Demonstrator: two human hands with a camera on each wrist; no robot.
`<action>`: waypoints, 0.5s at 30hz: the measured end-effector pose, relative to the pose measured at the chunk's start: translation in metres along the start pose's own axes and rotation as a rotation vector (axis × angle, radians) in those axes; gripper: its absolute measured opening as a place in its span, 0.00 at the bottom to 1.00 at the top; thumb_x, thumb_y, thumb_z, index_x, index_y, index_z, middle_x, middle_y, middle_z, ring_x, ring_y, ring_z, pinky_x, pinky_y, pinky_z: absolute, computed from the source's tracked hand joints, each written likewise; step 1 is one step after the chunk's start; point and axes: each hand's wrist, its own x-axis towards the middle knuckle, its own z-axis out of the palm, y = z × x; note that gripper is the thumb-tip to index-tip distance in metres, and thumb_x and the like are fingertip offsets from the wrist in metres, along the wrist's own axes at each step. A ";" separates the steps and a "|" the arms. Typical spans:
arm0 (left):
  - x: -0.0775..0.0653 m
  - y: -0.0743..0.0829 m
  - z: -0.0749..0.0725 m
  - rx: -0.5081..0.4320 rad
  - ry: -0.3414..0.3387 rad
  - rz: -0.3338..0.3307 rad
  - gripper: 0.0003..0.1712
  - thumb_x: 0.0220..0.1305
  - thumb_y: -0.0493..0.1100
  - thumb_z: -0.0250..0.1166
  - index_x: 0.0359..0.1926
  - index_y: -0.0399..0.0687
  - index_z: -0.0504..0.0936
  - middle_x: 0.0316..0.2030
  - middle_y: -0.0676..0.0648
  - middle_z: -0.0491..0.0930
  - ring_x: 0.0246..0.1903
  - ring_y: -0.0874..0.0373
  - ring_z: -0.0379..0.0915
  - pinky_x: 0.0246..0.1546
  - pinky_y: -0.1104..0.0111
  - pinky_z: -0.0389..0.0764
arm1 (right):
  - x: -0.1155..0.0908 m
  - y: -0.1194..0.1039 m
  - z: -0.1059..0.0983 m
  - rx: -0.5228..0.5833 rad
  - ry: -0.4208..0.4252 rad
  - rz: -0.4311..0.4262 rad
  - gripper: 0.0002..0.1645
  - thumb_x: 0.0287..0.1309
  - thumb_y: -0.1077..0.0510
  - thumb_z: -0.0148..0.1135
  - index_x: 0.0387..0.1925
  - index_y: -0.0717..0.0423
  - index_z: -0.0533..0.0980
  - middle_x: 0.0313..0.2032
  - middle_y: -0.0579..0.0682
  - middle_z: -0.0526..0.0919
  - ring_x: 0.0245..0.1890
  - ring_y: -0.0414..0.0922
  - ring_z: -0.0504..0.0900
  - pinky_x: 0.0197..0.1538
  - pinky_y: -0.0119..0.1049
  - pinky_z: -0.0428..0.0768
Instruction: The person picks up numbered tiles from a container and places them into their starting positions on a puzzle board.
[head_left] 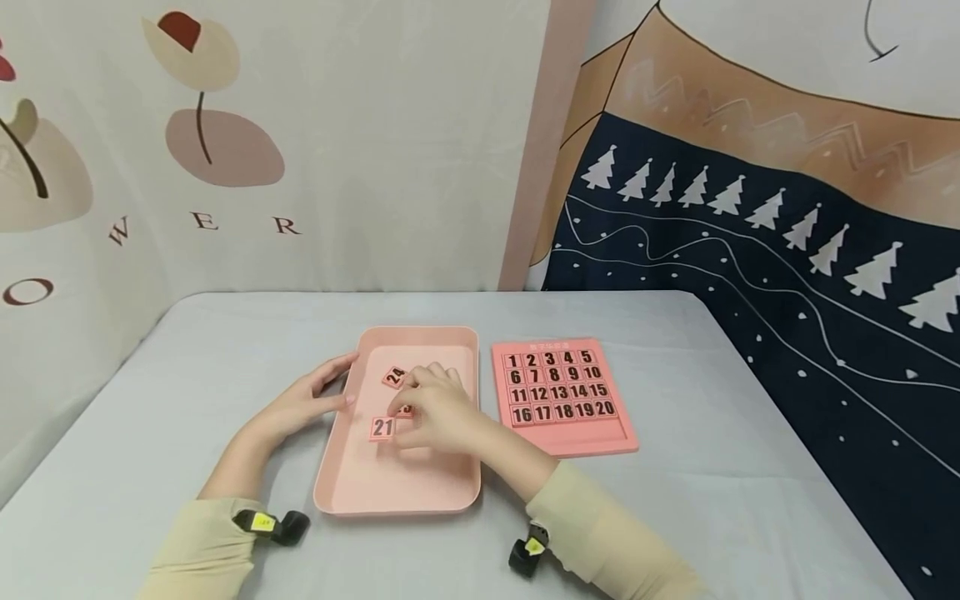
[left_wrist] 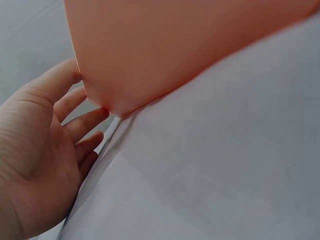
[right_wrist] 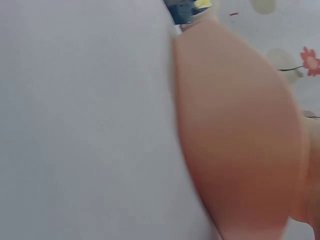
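A pink tray (head_left: 397,492) lies on the table with small numbered tiles inside. The left hand (head_left: 306,400) touches its left wall, fingers spread and fairly straight; in the left wrist view the fingertips of the left hand (left_wrist: 50,130) meet the tray's outer side (left_wrist: 150,55). Over the middle of the tray is the right hand (head_left: 438,408), fingers bent down among the tiles. Tile 24 (head_left: 394,377) lies tilted near its fingers, and tile 21 (head_left: 382,428) lies to their left. Another tile (head_left: 405,412) is partly hidden under the fingers; whether they pinch one cannot be seen.
Right of the tray lies a pink number board (head_left: 566,437) holding rows of tiles from 1 to 20, with a bare strip along its near edge. A pale cloth (head_left: 712,500) covers the table. Printed curtains (head_left: 390,150) hang behind.
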 end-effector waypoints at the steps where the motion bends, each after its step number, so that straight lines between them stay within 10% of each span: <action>1: 0.000 0.000 0.000 0.000 0.001 -0.004 0.41 0.64 0.40 0.64 0.73 0.40 0.54 0.71 0.36 0.52 0.70 0.39 0.42 0.67 0.44 0.45 | -0.003 0.001 -0.004 0.010 0.011 0.000 0.18 0.40 0.40 0.75 0.37 0.37 0.83 0.39 0.35 0.69 0.42 0.36 0.62 0.49 0.33 0.61; 15: 0.000 0.002 0.000 -0.023 0.003 -0.016 0.42 0.63 0.40 0.64 0.73 0.42 0.55 0.71 0.37 0.52 0.71 0.40 0.41 0.67 0.44 0.43 | -0.050 0.024 -0.054 0.057 0.137 -0.007 0.17 0.40 0.47 0.77 0.37 0.41 0.84 0.36 0.38 0.64 0.40 0.41 0.60 0.47 0.40 0.61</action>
